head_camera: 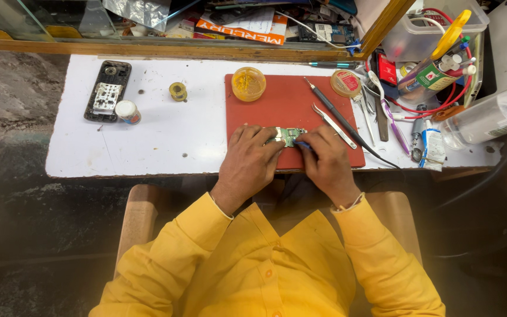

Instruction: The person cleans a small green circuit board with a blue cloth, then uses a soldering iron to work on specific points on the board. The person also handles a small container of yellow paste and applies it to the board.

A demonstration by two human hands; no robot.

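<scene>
left hand (247, 161): our fingers pin the small green circuit board (289, 135) flat on the red rubber mat (277, 105).
right hand (327, 161): fingers pinched on a thin blue tool (304, 144) at the board's edge.

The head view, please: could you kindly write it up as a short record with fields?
view: looking down at a white worktop
left hand: left hand steadies a small green circuit board
right hand: right hand pinches a thin blue tool against the board
surface under board: red mat
on mat: round yellow tin, tweezers, dark probe
left of mat: opened phone body, small solder spool, small white-capped pot
right side: clear bottle, clear tub of tools
clothing: yellow shirt
</scene>
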